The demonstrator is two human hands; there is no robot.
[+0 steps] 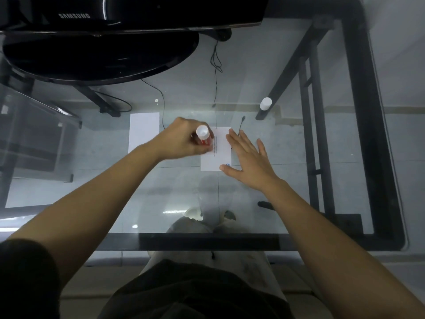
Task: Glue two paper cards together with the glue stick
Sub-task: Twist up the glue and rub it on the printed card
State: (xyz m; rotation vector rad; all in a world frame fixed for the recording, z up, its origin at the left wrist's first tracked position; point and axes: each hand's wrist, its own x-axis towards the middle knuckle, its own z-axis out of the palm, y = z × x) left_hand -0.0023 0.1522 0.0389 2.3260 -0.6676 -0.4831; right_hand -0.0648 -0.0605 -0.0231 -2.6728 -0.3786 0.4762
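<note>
Glass desk [253, 65], black monitor [128, 14], tiled floor [345, 139]

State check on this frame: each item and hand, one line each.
Glue stick: uncapped, upright, tip down on the card, gripped by the left hand.
Cap: off, standing alone far right on the glass table.
Right card: flat, being glued, pinned at its edge.
Left card: flat, untouched.
Left hand: closed around the glue stick.
Right hand: open, flat, fingers on the card's right edge.
</note>
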